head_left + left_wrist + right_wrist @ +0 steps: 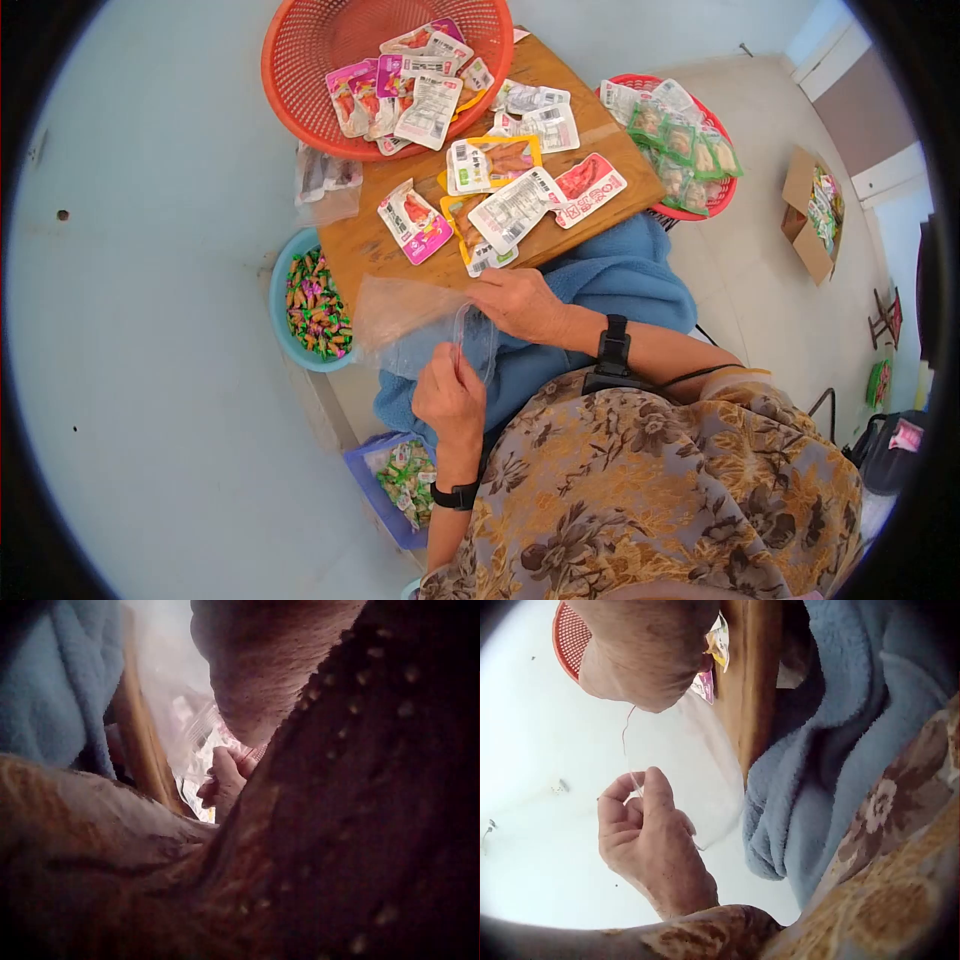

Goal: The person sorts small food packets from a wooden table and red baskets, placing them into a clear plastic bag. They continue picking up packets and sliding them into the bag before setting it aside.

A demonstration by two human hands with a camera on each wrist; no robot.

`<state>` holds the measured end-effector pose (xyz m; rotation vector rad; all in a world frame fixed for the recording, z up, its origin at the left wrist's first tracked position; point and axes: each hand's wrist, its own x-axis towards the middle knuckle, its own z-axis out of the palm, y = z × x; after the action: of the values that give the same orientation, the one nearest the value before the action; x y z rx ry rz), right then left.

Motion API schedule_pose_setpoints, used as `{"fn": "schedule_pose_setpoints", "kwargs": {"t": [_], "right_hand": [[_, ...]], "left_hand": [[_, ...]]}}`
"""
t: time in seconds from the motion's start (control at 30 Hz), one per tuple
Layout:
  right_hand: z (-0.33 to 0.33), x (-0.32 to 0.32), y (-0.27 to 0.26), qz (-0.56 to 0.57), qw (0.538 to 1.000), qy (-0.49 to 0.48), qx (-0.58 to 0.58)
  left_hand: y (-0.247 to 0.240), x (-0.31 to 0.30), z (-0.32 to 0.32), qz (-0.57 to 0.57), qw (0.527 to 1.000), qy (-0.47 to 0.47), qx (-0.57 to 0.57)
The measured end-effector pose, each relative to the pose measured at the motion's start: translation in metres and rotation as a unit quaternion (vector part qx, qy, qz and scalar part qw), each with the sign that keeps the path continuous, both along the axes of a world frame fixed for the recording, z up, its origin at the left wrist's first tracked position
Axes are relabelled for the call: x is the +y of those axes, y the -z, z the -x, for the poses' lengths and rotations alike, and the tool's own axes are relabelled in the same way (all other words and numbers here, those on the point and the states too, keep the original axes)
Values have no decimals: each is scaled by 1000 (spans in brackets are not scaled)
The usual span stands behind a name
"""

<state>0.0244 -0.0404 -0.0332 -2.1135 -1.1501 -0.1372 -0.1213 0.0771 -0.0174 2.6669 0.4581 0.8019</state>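
Between my two hands hangs a clear plastic bag (405,315), thin and see-through, with a reddish line along its mouth. My left hand (448,395) pinches the near end of that edge between thumb and fingers. At the other end, by the table's front edge, my right hand (520,303) grips the bag with bent fingers. In the right wrist view the edge runs taut from the left hand (652,840) up to the right hand (649,652). Just beyond the hands, sealed snack packets (510,210) lie spread on the wooden table (370,230).
A red basket (290,90) holding packets sits on the table's far left. Beside the table stand a teal basin (280,325) of wrapped sweets, a purple bin (375,490) and another red basket (735,190). A blue cloth (630,270) covers the lap.
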Motion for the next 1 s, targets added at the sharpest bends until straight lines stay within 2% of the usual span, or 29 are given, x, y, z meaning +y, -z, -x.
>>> {"fn": "schedule_pose_setpoints", "kwargs": {"t": [0.27,0.4,0.47,0.57,0.6,0.73,1.0], "right_hand": [[-6,-2,-8,-43,997,-54,36],[-29,-23,1,-59,998,-21,-8],[-45,-35,8,49,994,66,-78],[-68,-46,7,110,978,101,-142],[-73,-48,5,180,971,96,-124],[-87,-49,17,226,958,98,-145],[-99,-48,19,204,956,80,-196]], "left_hand": [[11,11,2,-20,999,1,-27],[20,18,6,15,999,-28,-24],[21,19,6,32,999,-32,-27],[20,20,7,50,998,-41,-13],[19,21,6,54,997,-48,-1],[18,23,7,30,999,-43,-7],[10,21,1,62,997,-52,-20]]}}
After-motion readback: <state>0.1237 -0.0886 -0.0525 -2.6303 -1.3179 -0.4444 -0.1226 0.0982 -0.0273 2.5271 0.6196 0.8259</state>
